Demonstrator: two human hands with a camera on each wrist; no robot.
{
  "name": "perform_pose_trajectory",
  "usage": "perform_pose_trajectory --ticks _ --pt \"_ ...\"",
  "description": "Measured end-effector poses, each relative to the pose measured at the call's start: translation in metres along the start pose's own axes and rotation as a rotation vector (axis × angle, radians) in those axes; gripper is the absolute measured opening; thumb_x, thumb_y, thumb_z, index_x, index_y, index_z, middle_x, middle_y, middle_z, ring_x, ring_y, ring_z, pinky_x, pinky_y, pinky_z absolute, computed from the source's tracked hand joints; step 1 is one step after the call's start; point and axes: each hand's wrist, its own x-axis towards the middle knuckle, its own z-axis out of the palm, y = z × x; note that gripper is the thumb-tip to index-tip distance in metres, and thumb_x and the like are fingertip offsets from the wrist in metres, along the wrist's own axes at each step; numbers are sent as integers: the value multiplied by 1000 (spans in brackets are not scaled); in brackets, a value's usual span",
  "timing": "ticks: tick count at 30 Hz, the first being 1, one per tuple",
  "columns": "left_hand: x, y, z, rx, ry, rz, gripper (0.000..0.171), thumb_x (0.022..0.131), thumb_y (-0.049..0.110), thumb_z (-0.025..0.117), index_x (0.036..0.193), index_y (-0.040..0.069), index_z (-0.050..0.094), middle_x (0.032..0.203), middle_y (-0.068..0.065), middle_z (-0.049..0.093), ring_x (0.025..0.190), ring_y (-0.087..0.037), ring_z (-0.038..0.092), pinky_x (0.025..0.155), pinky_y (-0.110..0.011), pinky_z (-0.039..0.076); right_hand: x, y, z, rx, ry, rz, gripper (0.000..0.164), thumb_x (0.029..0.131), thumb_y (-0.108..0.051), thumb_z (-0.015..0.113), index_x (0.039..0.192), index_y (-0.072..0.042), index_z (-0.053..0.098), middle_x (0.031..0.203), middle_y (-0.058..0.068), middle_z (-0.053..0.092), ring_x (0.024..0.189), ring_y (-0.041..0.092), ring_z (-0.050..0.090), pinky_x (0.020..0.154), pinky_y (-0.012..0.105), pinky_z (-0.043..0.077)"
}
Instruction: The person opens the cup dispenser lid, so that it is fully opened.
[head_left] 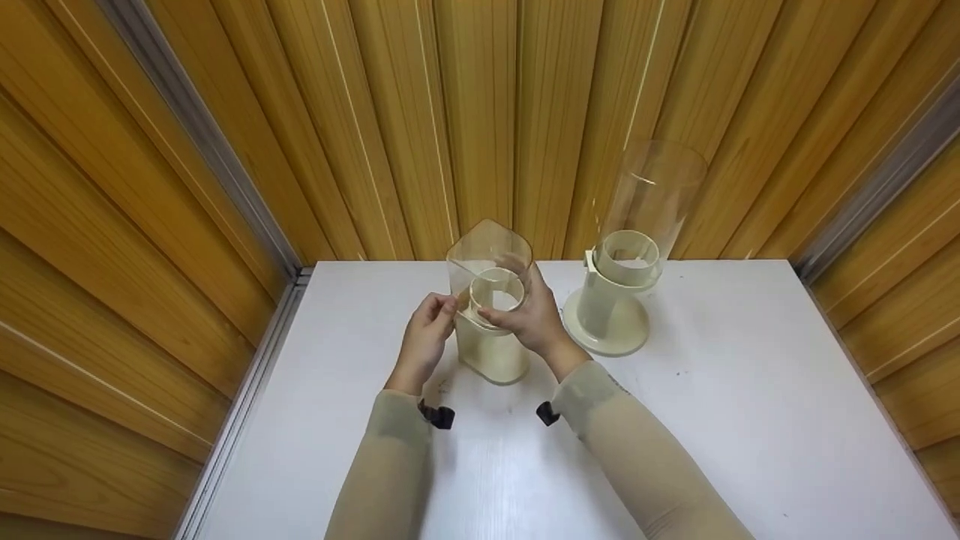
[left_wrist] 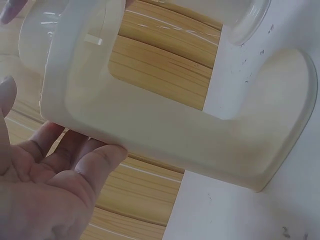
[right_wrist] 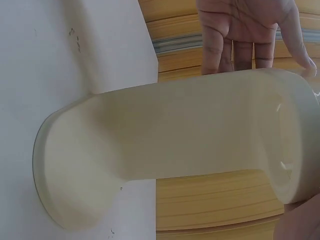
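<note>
Left arm (head_left: 382,472) and right arm (head_left: 660,465) sleeved, reaching forward, converging. Left grip (head_left: 429,326): fingers (left_wrist: 100,162) bent, thumb tip by index. Right grip (head_left: 536,315): thumb spread from fingers, clasping. Grips close, not touching.

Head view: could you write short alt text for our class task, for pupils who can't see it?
A person's right hand grips the top of a cream stand with a clear sleeve, while the left hand touches it at the left. A second stand with a clear tube is to the right on the white table, before wood-panelled walls.
</note>
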Motion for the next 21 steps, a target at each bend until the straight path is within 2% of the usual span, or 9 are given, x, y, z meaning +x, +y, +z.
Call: perform_pose_trajectory --ticks 2,3,6,9,12,15,18,21 --pt "-4 0 0 19 -3 -3 35 118 41 59 126 8 67 94 1 54 98 -19 57 125 -58 55 -2 0 -3 15 -16 -1 98 78 -9 100 161 -11 50 166 10 60 155 27 52 135 47 39" --pt "-6 0 1 27 -4 -2 35 118 41 59 127 8 68 97 1 58 101 -18 61 123 -57 56 -2 1 -5 21 -21 0 97 78 -9 100 161 -10 50 166 10 60 156 26 52 135 47 38" --pt "-10 0 0 39 -26 -4 39 115 43 63 130 7 69 116 -4 70 116 -18 70 122 -53 58 -5 1 -9 39 -35 1 94 77 -8 99 159 -9 52 166 9 61 157 26 50 136 48 36" --pt "-13 0 -2 35 -58 -23 44 110 44 73 134 7 71 136 -11 76 132 -26 75 124 -54 58 -8 0 -14 41 -50 -5 92 76 -8 98 157 -8 54 165 10 62 157 27 51 135 51 37" --pt "-14 0 -6 41 -88 -54 54 100 41 88 141 9 72 143 -12 77 139 -31 73 124 -56 57 -10 -1 -18 32 -74 -14 92 76 -8 98 157 -7 55 166 11 61 156 26 52 134 50 38" --pt "-15 1 -10 76 -132 -64 72 89 39 99 149 14 70 150 -8 75 146 -33 68 124 -59 56 -11 0 -21 26 -95 -12 94 77 -10 98 159 -7 53 166 11 62 154 22 53 133 43 40" --pt "-14 3 -12 135 -198 -42 88 82 41 103 158 19 65 157 -4 70 150 -33 62 124 -60 55 -11 0 -25 48 -116 -12 95 76 -11 98 160 -6 52 167 12 61 151 18 56 129 34 44" --pt "-11 4 -13 162 -264 -21 96 81 40 104 164 23 60 159 -3 68 147 -31 61 122 -59 56 -12 1 -27 88 -139 -8 98 75 -13 99 160 -5 52 166 14 61 144 17 61 124 28 49"
